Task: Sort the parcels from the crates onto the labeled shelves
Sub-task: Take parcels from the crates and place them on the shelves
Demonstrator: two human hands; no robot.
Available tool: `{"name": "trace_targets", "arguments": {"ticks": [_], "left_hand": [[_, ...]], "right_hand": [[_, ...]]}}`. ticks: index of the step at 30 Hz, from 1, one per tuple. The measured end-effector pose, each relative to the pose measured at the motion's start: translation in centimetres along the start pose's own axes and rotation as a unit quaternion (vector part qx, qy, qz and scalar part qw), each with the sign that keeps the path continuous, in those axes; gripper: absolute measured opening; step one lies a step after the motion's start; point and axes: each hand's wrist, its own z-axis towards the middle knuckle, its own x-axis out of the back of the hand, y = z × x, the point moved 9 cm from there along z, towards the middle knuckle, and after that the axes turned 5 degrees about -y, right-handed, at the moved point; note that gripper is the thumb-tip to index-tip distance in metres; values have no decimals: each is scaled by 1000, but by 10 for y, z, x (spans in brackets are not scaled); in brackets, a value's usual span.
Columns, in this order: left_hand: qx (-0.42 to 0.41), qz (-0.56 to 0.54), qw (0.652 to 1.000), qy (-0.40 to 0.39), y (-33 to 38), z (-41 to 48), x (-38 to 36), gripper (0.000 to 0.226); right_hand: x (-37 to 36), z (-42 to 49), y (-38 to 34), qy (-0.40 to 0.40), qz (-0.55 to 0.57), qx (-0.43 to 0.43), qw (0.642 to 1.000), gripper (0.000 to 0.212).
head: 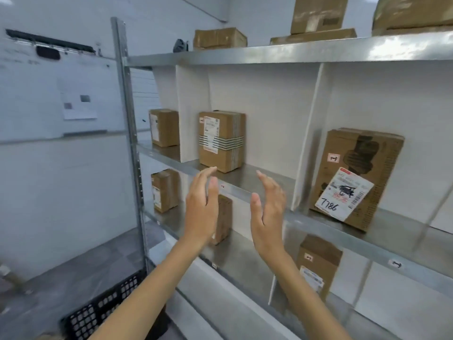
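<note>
Parcel, a small brown cardboard box banded with black stripes (221,141) and bearing a white label on its front, stands upright on the grey metal middle shelf (264,179). It sits near the front lip, in the bay between two white panels.

Grip: none. The left hand (202,204) and right hand (267,217) are both empty, fingers straight, palms facing each other. They are just short of the box and neither touches it.

Handling, judged: rigid, square-cornered, probably light. The bare cardboard should give fair friction; the banded strip may be slicker. Best hold is flat palms on the two opposite side faces, or one hand under the base edge.

Room:
- The left white divider panel (188,114) stands just beside the box, leaving little finger space on that side.
- To the right there is open shelf up to the right white divider panel (306,143).
- Headroom under the shelf above looks ample.
- A larger brown cardboard box marked 7786 (355,177) occupies the next bay.
- A black lattice plastic crate (98,312) sits low at the left.
</note>
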Motion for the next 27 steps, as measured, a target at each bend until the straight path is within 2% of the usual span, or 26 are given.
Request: {"name": "trace_targets", "arguments": {"ticks": [4, 8, 12, 16, 21, 23, 27], "left_hand": [[83, 51, 995, 34, -50, -18, 95, 36], [129, 110, 981, 89, -80, -46, 202, 33], [173, 164, 961, 142, -104, -86, 308, 35], [223, 182, 942, 171, -130, -138, 398, 39], [291, 182, 914, 215, -176, -201, 475, 35], [312, 178, 904, 230, -190, -217, 491, 27], [346, 167, 893, 234, -224, -229, 506, 25]], "right_hand": [[-86, -14, -35, -74, 51, -14, 996, 39], [-171, -44, -88, -140, 104, 3, 985, 44], [-248, -86, -141, -190, 186, -8, 964, 53], [-327, -137, -185, -273, 215, -15, 938, 57], [-409, -193, -220, -346, 210, -19, 914, 58], [-434, -210, -221, -371, 207, -34, 904, 58], [-479, -230, -208, -404, 194, -61, 892, 59]]}}
